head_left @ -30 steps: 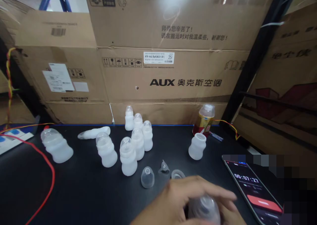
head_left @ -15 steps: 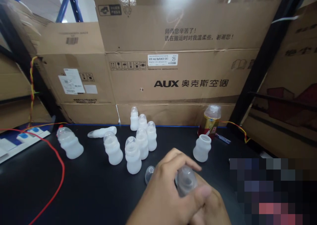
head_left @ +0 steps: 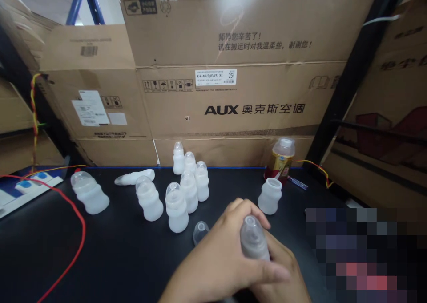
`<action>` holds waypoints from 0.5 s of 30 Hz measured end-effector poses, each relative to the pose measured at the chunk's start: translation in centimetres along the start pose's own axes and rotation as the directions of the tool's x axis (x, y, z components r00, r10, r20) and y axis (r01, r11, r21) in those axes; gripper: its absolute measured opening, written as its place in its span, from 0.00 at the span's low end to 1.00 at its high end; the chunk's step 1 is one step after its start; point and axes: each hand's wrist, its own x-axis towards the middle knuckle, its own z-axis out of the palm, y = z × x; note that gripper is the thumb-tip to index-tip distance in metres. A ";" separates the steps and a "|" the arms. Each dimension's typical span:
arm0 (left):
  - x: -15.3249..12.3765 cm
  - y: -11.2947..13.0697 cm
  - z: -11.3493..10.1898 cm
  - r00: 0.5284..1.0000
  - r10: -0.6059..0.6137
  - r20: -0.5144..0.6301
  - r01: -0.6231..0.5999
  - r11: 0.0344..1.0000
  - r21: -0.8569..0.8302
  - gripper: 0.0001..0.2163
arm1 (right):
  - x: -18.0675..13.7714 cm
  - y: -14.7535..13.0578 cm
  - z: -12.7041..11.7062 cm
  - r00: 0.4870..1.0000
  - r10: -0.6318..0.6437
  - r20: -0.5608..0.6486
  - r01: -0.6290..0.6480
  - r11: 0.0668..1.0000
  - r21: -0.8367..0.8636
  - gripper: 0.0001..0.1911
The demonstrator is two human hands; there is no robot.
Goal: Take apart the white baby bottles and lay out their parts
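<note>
At the front of the black table, my left hand (head_left: 230, 249) is wrapped round a baby bottle (head_left: 254, 236), its thumb along the near side. Only the bottle's clear domed cap and upper part show; the hands hide the body. My right hand (head_left: 283, 263) is closed round the same bottle from the right, its fingers mostly hidden behind the left hand. Just left of my left hand a loose clear cap (head_left: 200, 233) sits on the table. Beyond my hands stands an open white bottle (head_left: 270, 196) without a cap.
Several capped white baby bottles (head_left: 176, 207) stand left of centre, with one lying bottle (head_left: 135, 177) behind. A red-and-yellow container (head_left: 280, 163) and a pen (head_left: 298, 183) are at the back right. A red wire (head_left: 78, 214) runs across the left. Cardboard (head_left: 253, 89) walls the back.
The capped bottle's top has risen slightly between my hands and tilts a little differently. My left thumb has shifted slightly. The whole view has moved a little.
</note>
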 end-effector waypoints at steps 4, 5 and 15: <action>-0.7 -0.3 -1.6 0.989 0.015 0.150 0.005 0.992 -0.127 0.29 | -0.1 -0.4 0.4 0.999 0.040 -0.026 -0.040 0.999 0.004 0.11; -0.6 -0.3 -1.3 0.998 -0.012 0.058 0.016 0.997 -0.079 0.26 | -0.1 -0.4 0.5 0.999 0.039 -0.033 -0.039 0.999 0.005 0.11; 0.8 0.1 0.5 0.938 0.112 -0.327 -0.077 0.990 0.119 0.15 | 0.1 0.1 0.2 0.994 -0.063 -0.086 0.057 0.995 -0.077 0.07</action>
